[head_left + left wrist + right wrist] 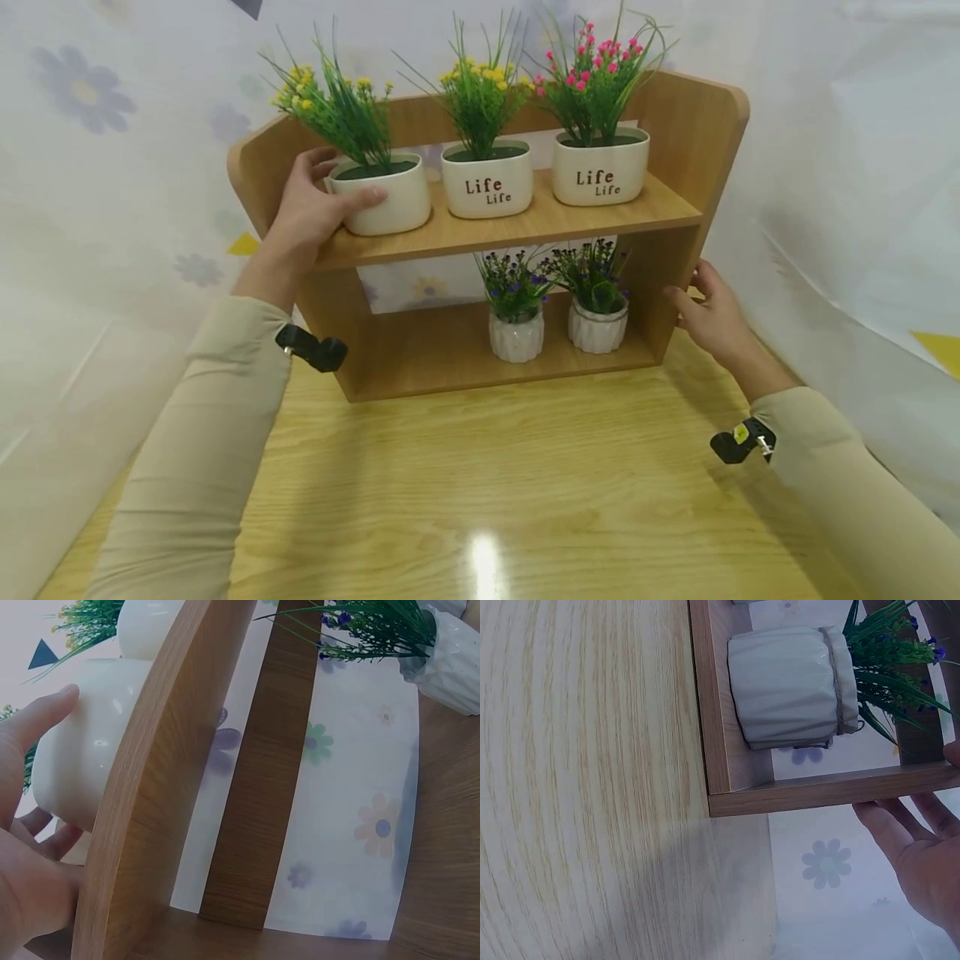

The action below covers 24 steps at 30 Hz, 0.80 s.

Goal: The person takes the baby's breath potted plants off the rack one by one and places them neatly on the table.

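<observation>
A two-tier wooden shelf (465, 242) stands on the table. At the left end of its upper board, my left hand (311, 200) grips a white oval flowerpot (393, 200) with yellow flowers, thumb across the front and fingers around the far side. The left wrist view shows this pot (94, 735) close to the board. My right hand (712, 312) holds the shelf's right side panel (678, 275) low down. In the right wrist view its fingers (889, 829) lie against the panel's outer face, with the thumb at the edge.
Beside the held pot stand a yellow-flowered pot (487, 183) and a pink-flowered pot (600, 171), both lettered "Life". On the lower board are two white ribbed pots (517, 336) with purple flowers. Flower-patterned sheeting (82, 208) hangs behind the wood-grain table (450, 483).
</observation>
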Each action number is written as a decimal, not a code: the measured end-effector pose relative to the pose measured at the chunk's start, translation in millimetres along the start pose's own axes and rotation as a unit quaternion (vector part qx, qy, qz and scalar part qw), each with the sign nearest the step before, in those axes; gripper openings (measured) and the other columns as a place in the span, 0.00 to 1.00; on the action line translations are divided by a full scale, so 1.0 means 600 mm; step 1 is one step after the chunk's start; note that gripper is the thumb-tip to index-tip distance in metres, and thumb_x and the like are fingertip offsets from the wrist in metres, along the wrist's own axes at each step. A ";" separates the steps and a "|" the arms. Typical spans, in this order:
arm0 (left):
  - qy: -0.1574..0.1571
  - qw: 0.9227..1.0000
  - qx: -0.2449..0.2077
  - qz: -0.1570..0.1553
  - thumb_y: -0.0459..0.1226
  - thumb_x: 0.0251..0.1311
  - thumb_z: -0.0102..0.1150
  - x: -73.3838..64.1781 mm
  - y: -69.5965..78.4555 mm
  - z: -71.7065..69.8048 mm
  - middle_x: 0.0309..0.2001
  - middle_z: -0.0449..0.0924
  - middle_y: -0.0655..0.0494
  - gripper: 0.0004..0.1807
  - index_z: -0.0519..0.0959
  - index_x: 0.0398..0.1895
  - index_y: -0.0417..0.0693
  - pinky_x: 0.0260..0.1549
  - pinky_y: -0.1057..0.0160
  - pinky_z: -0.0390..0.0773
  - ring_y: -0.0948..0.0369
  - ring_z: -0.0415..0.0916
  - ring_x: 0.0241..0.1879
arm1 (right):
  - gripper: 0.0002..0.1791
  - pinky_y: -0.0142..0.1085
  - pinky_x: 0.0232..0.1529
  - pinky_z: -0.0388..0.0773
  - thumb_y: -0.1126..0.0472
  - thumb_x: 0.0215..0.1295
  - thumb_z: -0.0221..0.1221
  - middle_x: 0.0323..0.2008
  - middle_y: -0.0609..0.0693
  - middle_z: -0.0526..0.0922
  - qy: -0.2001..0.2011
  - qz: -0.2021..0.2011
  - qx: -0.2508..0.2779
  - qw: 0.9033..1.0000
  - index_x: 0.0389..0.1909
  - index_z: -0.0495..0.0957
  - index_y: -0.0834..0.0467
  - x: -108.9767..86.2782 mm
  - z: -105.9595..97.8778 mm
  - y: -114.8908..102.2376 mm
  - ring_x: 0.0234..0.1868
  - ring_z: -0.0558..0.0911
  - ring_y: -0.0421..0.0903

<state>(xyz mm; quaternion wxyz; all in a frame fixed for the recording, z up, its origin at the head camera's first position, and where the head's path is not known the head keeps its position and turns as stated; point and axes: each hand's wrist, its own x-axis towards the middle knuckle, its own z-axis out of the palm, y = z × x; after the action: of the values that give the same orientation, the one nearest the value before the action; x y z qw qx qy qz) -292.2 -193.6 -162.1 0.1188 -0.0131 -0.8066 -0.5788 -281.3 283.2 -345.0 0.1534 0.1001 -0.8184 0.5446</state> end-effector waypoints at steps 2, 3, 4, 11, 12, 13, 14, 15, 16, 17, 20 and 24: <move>-0.005 1.000 0.008 -0.001 0.49 0.39 0.75 0.002 0.000 -0.001 0.68 0.51 0.56 0.53 0.53 0.68 0.59 0.62 0.61 0.57 0.60 0.54 0.63 | 0.28 0.36 0.31 0.80 0.59 0.68 0.52 0.55 0.59 0.68 0.002 0.001 -0.001 1.000 0.68 0.57 0.50 0.000 0.000 -0.003 0.44 0.78 0.46; -0.008 1.000 0.013 -0.002 0.50 0.38 0.75 0.003 -0.001 -0.001 0.69 0.51 0.57 0.53 0.52 0.68 0.59 0.63 0.61 0.57 0.60 0.54 0.63 | 0.28 0.36 0.31 0.80 0.59 0.68 0.52 0.55 0.59 0.69 0.003 0.001 -0.001 1.000 0.68 0.57 0.50 -0.002 0.001 -0.007 0.43 0.78 0.45; -0.010 1.000 0.017 -0.004 0.50 0.38 0.74 0.004 -0.001 -0.001 0.69 0.51 0.57 0.54 0.52 0.69 0.60 0.63 0.61 0.56 0.60 0.54 0.63 | 0.28 0.36 0.31 0.80 0.59 0.68 0.52 0.55 0.59 0.69 0.003 0.003 -0.002 1.000 0.68 0.57 0.50 -0.002 0.001 -0.009 0.43 0.78 0.45; -0.011 0.999 0.041 0.000 0.52 0.38 0.74 0.007 -0.006 -0.003 0.68 0.54 0.58 0.53 0.54 0.69 0.57 0.63 0.63 0.54 0.61 0.54 0.63 | 0.28 0.35 0.30 0.80 0.58 0.68 0.52 0.54 0.60 0.70 0.008 -0.002 -0.014 1.000 0.67 0.58 0.51 -0.006 0.003 -0.018 0.40 0.79 0.41; -0.011 0.999 0.041 0.001 0.52 0.38 0.74 0.007 -0.006 -0.004 0.68 0.54 0.58 0.53 0.54 0.69 0.57 0.63 0.63 0.54 0.61 0.54 0.63 | 0.28 0.36 0.30 0.80 0.59 0.68 0.52 0.54 0.60 0.70 0.006 -0.004 -0.013 1.000 0.67 0.58 0.52 -0.008 0.003 -0.025 0.40 0.79 0.41; -0.011 0.999 0.041 0.002 0.52 0.38 0.74 0.006 -0.006 -0.004 0.68 0.54 0.58 0.53 0.54 0.69 0.56 0.63 0.63 0.54 0.61 0.54 0.63 | 0.28 0.36 0.30 0.80 0.59 0.68 0.52 0.54 0.60 0.69 0.004 -0.005 -0.012 1.000 0.67 0.58 0.52 -0.011 0.004 -0.031 0.40 0.79 0.42; -0.011 0.999 0.041 0.004 0.52 0.39 0.74 0.006 -0.006 -0.005 0.68 0.54 0.58 0.53 0.54 0.69 0.56 0.63 0.63 0.54 0.61 0.54 0.63 | 0.28 0.36 0.30 0.80 0.60 0.68 0.51 0.54 0.61 0.69 0.002 -0.006 -0.010 1.000 0.67 0.57 0.53 -0.013 0.004 -0.036 0.40 0.79 0.42; -0.012 0.999 0.041 0.005 0.52 0.39 0.74 0.006 -0.006 -0.005 0.68 0.54 0.58 0.53 0.55 0.69 0.56 0.63 0.63 0.54 0.61 0.54 0.63 | 0.28 0.35 0.30 0.80 0.60 0.68 0.51 0.54 0.60 0.69 0.001 -0.006 -0.009 1.000 0.67 0.57 0.53 -0.015 0.004 -0.039 0.40 0.79 0.43; -0.012 0.999 0.042 0.007 0.52 0.39 0.74 0.006 -0.007 -0.004 0.68 0.54 0.58 0.53 0.55 0.69 0.56 0.63 0.64 0.54 0.61 0.54 0.63 | 0.28 0.35 0.30 0.80 0.60 0.68 0.51 0.54 0.60 0.69 0.001 -0.006 -0.010 1.000 0.68 0.57 0.52 -0.016 0.003 -0.040 0.40 0.79 0.43; -0.012 0.999 0.041 0.009 0.52 0.39 0.73 0.006 -0.006 -0.004 0.68 0.54 0.58 0.52 0.55 0.69 0.56 0.63 0.64 0.54 0.61 0.54 0.63 | 0.28 0.35 0.30 0.80 0.60 0.68 0.51 0.54 0.60 0.68 0.000 -0.006 -0.010 1.000 0.68 0.57 0.52 -0.016 0.003 -0.040 0.40 0.79 0.44; -0.012 0.999 0.044 0.007 0.52 0.39 0.73 0.006 -0.006 -0.003 0.68 0.55 0.58 0.53 0.55 0.69 0.56 0.63 0.63 0.54 0.61 0.55 0.63 | 0.28 0.34 0.30 0.80 0.60 0.68 0.51 0.54 0.60 0.68 0.000 -0.006 -0.014 1.000 0.68 0.56 0.51 -0.015 0.002 -0.036 0.41 0.79 0.45; -0.008 0.999 0.048 0.000 0.53 0.38 0.73 0.006 -0.006 -0.005 0.67 0.55 0.59 0.53 0.55 0.69 0.57 0.63 0.62 0.54 0.61 0.55 0.63 | 0.28 0.34 0.30 0.80 0.60 0.68 0.51 0.54 0.60 0.69 0.001 -0.006 -0.018 1.000 0.68 0.57 0.52 -0.012 0.004 -0.032 0.41 0.79 0.45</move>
<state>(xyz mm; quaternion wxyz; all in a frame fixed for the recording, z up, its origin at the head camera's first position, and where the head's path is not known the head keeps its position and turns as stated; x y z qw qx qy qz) -295.7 -197.8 -164.0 0.1131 -0.0119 -0.8343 -0.5395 -268.5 273.5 -332.2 0.1594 0.1019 -0.8272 0.5291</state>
